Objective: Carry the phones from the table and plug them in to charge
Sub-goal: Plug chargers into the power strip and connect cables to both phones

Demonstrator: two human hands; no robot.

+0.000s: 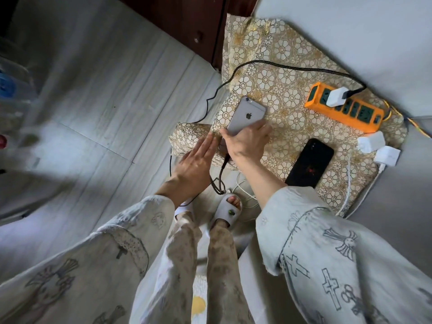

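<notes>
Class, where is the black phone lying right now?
In the head view, the black phone lies flat on the patterned cloth, right of the right hand, below the orange power strip.

The silver-grey phone [247, 115] carries a dark logo. At its four o'clock lies a glossy black phone [309, 163] with a small red mark. The cloth [287, 78] is cream with gold flower outlines. At two o'clock sits an orange power strip [346, 108] with dark green sockets, a white charger [335, 97] and a black cable [268, 64].

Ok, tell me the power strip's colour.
Orange power strip with dark green sockets; the head view shows it.
</notes>
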